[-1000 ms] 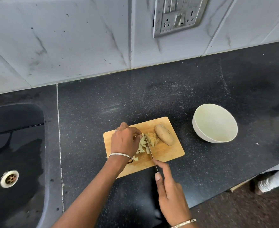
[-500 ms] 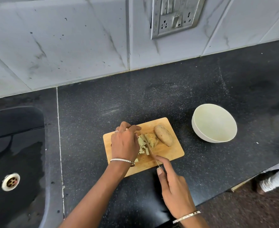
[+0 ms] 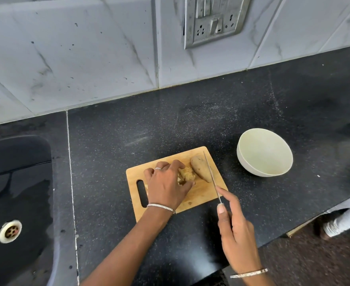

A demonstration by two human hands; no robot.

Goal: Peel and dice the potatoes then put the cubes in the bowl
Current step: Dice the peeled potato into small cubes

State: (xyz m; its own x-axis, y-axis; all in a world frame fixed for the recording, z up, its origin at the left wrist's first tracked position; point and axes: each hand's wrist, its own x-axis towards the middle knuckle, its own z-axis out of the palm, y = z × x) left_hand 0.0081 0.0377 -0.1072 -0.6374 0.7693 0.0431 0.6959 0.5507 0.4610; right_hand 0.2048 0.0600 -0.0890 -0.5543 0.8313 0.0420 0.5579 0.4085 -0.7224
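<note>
Through the head camera, I saw the whole potato lying on the far right part of the wooden cutting board. Its long axis ran diagonally, from far-left to near-right. Just left of it sat the cut potato, which the left hand held with curled fingers and thumb, hiding whatever lay beneath.

The right hand gripped the knife with the forefinger stretched along the blade. The blade pointed away from me towards the tiled wall and crossed the whole potato's right edge.

The pale bowl stood on the dark surface right of the board, apart from it. A sink lay far left, and a switch plate hung on the wall.
</note>
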